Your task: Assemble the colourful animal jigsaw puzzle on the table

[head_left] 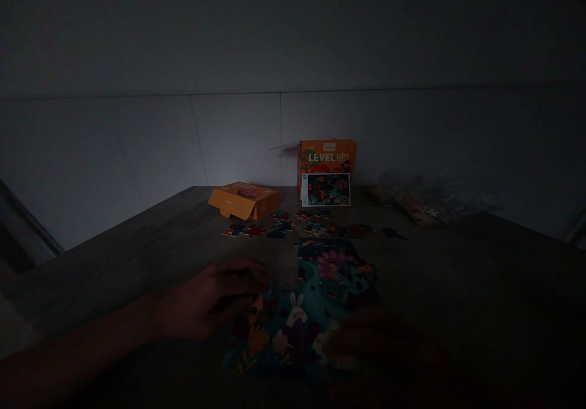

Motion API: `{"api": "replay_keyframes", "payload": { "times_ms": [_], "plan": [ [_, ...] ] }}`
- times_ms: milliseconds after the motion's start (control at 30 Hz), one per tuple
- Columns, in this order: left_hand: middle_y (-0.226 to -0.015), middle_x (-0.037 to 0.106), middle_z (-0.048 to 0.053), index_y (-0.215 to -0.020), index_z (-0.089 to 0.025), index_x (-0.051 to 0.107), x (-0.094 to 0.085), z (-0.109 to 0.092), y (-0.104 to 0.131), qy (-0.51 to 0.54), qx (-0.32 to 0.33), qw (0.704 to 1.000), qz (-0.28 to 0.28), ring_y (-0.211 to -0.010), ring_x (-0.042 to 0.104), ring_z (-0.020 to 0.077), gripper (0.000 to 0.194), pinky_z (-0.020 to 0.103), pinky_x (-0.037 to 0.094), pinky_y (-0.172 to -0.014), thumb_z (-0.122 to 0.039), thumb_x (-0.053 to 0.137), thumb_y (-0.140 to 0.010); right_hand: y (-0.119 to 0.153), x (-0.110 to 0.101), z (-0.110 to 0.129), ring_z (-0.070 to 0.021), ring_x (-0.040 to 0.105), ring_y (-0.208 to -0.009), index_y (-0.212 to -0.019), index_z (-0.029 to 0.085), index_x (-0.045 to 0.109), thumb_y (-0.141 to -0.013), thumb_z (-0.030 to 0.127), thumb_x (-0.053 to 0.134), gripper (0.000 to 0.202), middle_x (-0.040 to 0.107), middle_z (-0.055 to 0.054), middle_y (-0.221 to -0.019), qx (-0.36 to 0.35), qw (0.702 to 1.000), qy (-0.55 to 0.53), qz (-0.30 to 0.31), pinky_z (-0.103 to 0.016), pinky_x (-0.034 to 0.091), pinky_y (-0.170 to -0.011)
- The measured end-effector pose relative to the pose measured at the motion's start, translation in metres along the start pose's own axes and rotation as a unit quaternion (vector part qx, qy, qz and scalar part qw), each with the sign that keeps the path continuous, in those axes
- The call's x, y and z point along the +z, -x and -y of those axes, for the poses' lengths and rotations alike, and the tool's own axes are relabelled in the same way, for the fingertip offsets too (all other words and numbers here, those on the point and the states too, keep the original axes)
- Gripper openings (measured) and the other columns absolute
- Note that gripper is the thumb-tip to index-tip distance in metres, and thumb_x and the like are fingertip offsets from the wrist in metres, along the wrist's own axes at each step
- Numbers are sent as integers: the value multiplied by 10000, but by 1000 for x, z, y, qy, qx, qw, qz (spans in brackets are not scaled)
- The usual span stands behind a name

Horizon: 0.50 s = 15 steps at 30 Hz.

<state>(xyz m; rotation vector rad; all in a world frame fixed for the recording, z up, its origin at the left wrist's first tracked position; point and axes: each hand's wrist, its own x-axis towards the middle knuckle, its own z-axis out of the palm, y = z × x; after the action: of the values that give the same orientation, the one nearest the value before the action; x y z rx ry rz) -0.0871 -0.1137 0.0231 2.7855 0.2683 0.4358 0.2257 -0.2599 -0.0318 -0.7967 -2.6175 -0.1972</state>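
In dim light, a partly assembled jigsaw puzzle [315, 290] lies on the table, showing a white rabbit, plants and a teal creature with pink-purple round shapes. My left hand [220, 296] reaches in from the left. Its fingers are apart and bent over the puzzle's upper left edge, their tips at the pieces there; I make out no piece held in them. Deep in shadow, my right hand [379, 336] is over the puzzle's lower right part. Its fingers are dark and blurred, and whatever may be under them is hidden.
Several loose puzzle pieces [254, 231] lie in rows beyond the puzzle. An open orange box [249, 200] lies behind them. Against the wall stands an orange "LEVEL UP!" box [327, 155], with a picture card [327, 190] leaning on it. Clear plastic bags [430, 198] are at the back right.
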Motion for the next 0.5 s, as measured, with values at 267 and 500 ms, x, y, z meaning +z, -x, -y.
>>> {"api": "replay_keyframes", "payload": {
  "times_ms": [267, 500],
  "plan": [
    [-1193, 613, 134, -1195, -174, 631, 0, -1, -2, 39, 9, 999, 21, -1073, 607, 235, 294, 350, 542, -893, -121, 489, -943, -22, -1, -17, -327, 383, -1389, -1435, 299, 467, -944, 388, 523, 502, 414, -86, -1527, 95, 988, -51, 110, -540, 420, -1056],
    [-1156, 615, 129, -1146, -182, 638, -4, -4, 0, 50, 20, 998, 37, -1049, 601, 258, 312, 372, 537, -891, -119, 619, -841, -30, -25, -4, -308, 359, -1407, -1424, 262, 494, -947, 393, 513, 495, 412, -87, -1528, 123, 981, -80, 130, -515, 382, -1103]
  ]
}}
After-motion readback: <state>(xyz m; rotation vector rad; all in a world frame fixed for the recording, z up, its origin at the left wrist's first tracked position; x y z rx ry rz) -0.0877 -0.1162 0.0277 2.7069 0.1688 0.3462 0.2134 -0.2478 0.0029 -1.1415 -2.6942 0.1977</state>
